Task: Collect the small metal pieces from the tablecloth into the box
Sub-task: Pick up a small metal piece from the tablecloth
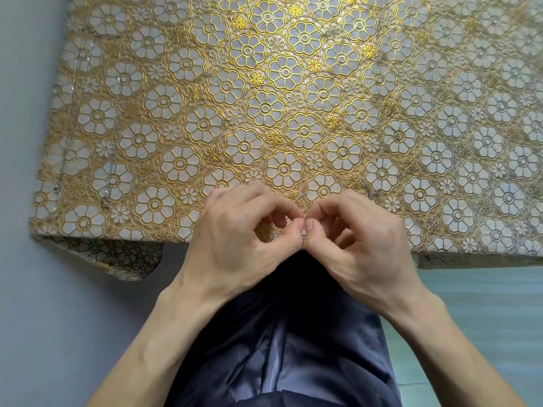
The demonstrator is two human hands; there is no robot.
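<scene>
Head camera, looking down: a person's left hand (pixel 235 230) and right hand (pixel 361 239) meet fingertip to fingertip over the near edge of a table. Together they pinch a small metal piece (pixel 304 235). It shows only as a thin silvery sliver between the two thumbs. The other fingers of both hands are curled in toward the palms.

A gold floral tablecloth (pixel 264 83) covers the table, with embossed flower rings repeating across a pale mesh ground. Its near left corner (pixel 117 259) hangs folded below the edge.

More silvery bits lie loose on the cloth. One (pixel 372 194) is just beyond the right hand, and another (pixel 104 203) is well apart to the left, near the table's left side. Both are too small for their shape to be told.

Below the hands, the person's dark satin-like garment (pixel 293 348) fills the lower middle. Grey-blue floor (pixel 44 318) lies on either side.
</scene>
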